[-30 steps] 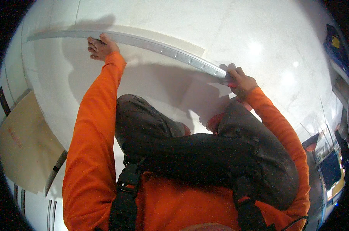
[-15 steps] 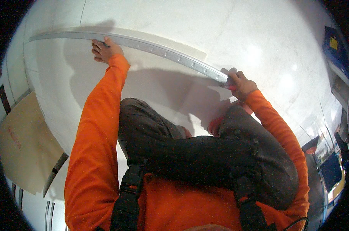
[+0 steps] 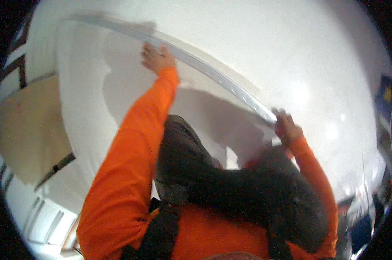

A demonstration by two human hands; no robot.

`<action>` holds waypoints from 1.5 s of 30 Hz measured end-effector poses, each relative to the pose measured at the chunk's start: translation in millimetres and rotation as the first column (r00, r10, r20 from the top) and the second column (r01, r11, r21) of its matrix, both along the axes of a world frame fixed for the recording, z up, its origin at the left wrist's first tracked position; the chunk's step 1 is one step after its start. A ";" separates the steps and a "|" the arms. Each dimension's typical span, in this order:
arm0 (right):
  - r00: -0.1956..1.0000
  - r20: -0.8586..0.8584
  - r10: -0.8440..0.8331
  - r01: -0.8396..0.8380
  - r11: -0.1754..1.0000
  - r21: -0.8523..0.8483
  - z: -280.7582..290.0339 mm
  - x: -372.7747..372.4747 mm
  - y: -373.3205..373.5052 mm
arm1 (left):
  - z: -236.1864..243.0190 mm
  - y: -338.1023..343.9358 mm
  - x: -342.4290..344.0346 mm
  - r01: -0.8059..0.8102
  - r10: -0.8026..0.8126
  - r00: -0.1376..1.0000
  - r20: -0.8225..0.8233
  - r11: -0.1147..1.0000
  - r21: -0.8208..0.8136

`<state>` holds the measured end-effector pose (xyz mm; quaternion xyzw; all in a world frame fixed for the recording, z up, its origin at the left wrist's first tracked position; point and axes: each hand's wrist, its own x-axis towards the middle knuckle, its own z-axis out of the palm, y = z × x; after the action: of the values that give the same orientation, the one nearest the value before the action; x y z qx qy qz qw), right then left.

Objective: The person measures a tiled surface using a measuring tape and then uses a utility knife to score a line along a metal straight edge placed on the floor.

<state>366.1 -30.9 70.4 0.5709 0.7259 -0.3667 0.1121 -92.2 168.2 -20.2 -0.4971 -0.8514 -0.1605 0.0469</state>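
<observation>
A long silver metal strip [image 3: 200,65] with a row of marks or holes lies across a large pale board [image 3: 334,78], running from the far left down to the right. My right hand [image 3: 288,128] has its fingers closed round the strip's near right end; blur hides the exact grip. Beside the strip's near edge, further left, my left hand [image 3: 158,60] is open with fingers spread. Its thumb is close to the metal, but I cannot tell whether it touches. Along the far side of the strip shows a narrow cream band [image 3: 243,78].
My bent knees [image 3: 183,147] are just nearer than the strip, and shadows fall between. At the left lies a tan sheet [image 3: 31,125] with a dark bar [image 3: 55,170] at its edge. A blue item [image 3: 385,93] and blurred clutter [image 3: 356,221] are at the far right.
The view has swung, so strip, hands and board sit further right and more tilted. My left thumb, earlier over the strip's edge, now points up beside it. The right hand stays at the end.
</observation>
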 end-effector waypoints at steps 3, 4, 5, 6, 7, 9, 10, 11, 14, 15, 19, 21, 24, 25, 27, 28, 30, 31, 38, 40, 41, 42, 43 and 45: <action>1.000 -0.027 -0.007 0.007 1.000 0.021 15.0 -11.9 5.2 | 4.9 1.1 -1.6 -0.044 0.041 0.997 -0.060 0.997 -0.064; 0.998 -0.036 -0.053 0.054 0.998 0.014 -8.8 10.2 -8.6 | 3.8 9.1 9.5 -0.037 0.034 0.998 -0.060 0.998 -0.042; 0.999 0.043 -0.031 0.035 0.993 -0.110 -3.9 6.7 -4.8 | 6.7 8.5 6.8 -0.054 0.052 0.995 -0.084 0.998 -0.018; 0.999 0.041 -0.022 0.025 0.996 -0.089 -7.5 8.4 -4.9 | 9.5 9.8 10.1 -0.057 0.053 0.996 -0.066 0.996 -0.063; 0.999 0.045 -0.014 0.017 0.997 -0.075 -11.5 11.2 -6.4 | 10.8 8.4 13.7 -0.058 0.053 0.998 -0.045 0.992 -0.115; 0.997 0.076 0.009 -0.001 0.994 -0.106 -12.9 5.2 -7.1 | 15.6 2.6 9.3 -0.073 0.066 0.996 -0.055 0.988 -0.134; 0.992 0.125 0.022 -0.003 0.989 -0.150 -12.2 2.6 -6.2 | 18.6 2.6 7.9 -0.074 0.067 0.997 -0.046 0.983 -0.166; 0.994 0.105 0.022 -0.007 0.991 -0.136 -11.1 0.0 -6.4 | 19.7 0.3 8.1 -0.079 0.069 0.995 -0.066 0.986 -0.150; 0.999 0.011 -0.038 0.038 0.999 -0.016 -19.4 0.7 -12.7 | 22.6 -1.8 8.9 -0.071 0.070 0.997 -0.011 0.986 -0.148; 0.999 0.019 -0.037 0.037 0.999 -0.003 -23.2 8.1 -14.2 | 20.5 -1.3 14.6 -0.071 0.071 0.997 -0.002 0.988 -0.136; 0.997 0.079 0.006 0.003 0.994 -0.112 -24.7 15.5 -10.7 | 20.8 2.3 13.1 -0.068 0.070 0.998 0.003 0.987 -0.147; 0.996 0.088 0.028 -0.014 0.987 -0.161 -22.8 17.3 -10.0 | 22.5 2.9 14.3 -0.065 0.064 0.998 -0.015 0.987 -0.145; 0.997 0.063 0.039 -0.030 0.990 -0.139 -17.3 14.1 -6.8 | 24.9 2.3 13.4 -0.068 0.070 0.998 0.008 0.985 -0.161; 0.997 0.073 0.005 0.010 0.980 -0.198 -15.0 11.8 -5.0 | 25.6 1.5 12.7 -0.065 0.070 0.997 0.027 0.985 -0.163; 0.995 0.091 -0.030 0.052 0.966 -0.252 -12.4 12.0 -3.7 | 26.7 2.6 13.2 -0.061 0.070 0.996 0.052 0.985 -0.161; 0.996 0.085 -0.024 0.042 0.975 -0.217 -15.2 13.9 -6.7 | 27.1 3.0 13.3 -0.064 0.075 0.995 0.060 0.982 -0.178; 0.997 0.077 -0.013 0.027 0.982 -0.185 -16.2 12.7 -7.3 | 28.6 1.9 12.2 -0.071 0.085 0.994 0.065 0.977 -0.199; 0.997 0.080 -0.024 0.039 0.980 -0.195 -16.8 12.1 -7.3 | 28.8 1.5 12.2 -0.071 0.087 0.994 0.073 0.977 -0.203; 0.997 0.071 -0.016 0.033 0.972 -0.234 -7.9 3.1 2.1 | 28.5 1.3 10.6 -0.081 0.086 0.996 0.012 0.969 -0.232; 0.998 0.040 -0.058 0.065 0.975 -0.213 0.7 -1.0 5.9 | 29.7 0.8 9.0 -0.071 0.082 0.996 0.040 0.972 -0.226; 0.995 0.017 -0.095 0.097 0.978 -0.186 6.6 2.2 10.2 | 29.4 1.2 12.6 -0.063 0.081 0.993 0.080 0.975 -0.212; 0.996 0.029 -0.087 0.091 0.978 -0.187 6.6 11.4 14.3 | 29.1 3.2 16.0 -0.068 0.090 0.992 0.092 0.974 -0.215; 0.994 -0.084 -0.076 0.064 0.989 -0.137 3.6 25.1 18.8 | 28.8 6.0 19.1 -0.056 0.080 0.989 0.124 0.981 -0.188; 0.978 -0.201 -0.053 0.033 0.994 -0.100 8.5 29.0 31.1 | 26.8 1.7 17.3 -0.053 0.080 0.986 0.148 0.983 -0.175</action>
<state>395.1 0.2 78.9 0.5401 0.7024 -0.4600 0.0570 -74.8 169.9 6.6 -0.4566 -0.8793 -0.1235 -0.0563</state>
